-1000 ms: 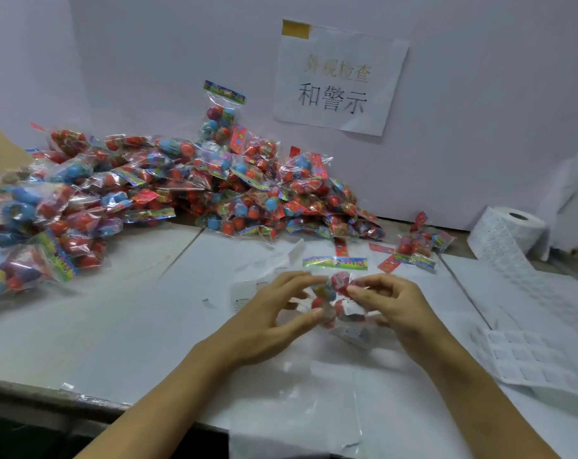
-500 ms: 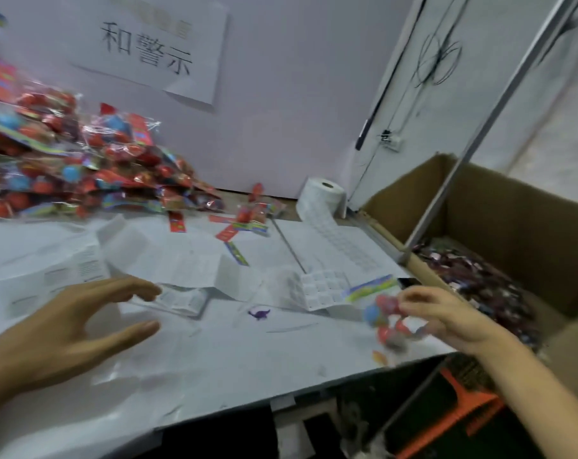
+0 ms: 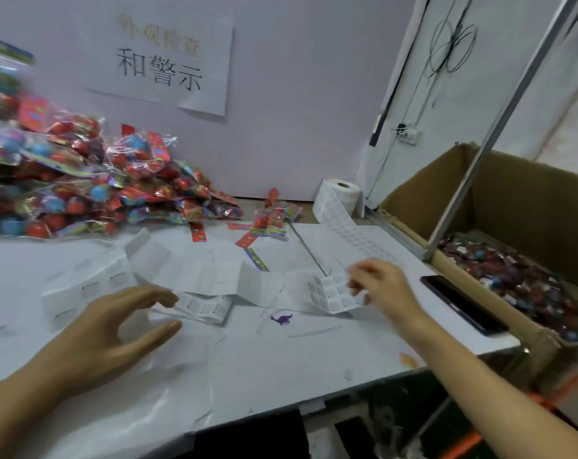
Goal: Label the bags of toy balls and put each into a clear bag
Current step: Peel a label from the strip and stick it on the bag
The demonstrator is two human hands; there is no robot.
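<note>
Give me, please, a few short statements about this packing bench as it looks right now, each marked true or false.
1. The right hand is at the strip of small labels. True.
2. The left hand has a bag of balls in its grip. False: it holds nothing, fingers loosely spread above the table.
3. The label roll stands by the back wall. True.
4. The cardboard box on the right is empty. False: finished bags lie in it.
5. A dark phone lies near the table's right edge. True.
6. The pile of ball bags is at the right. False: it is at the left.
</note>
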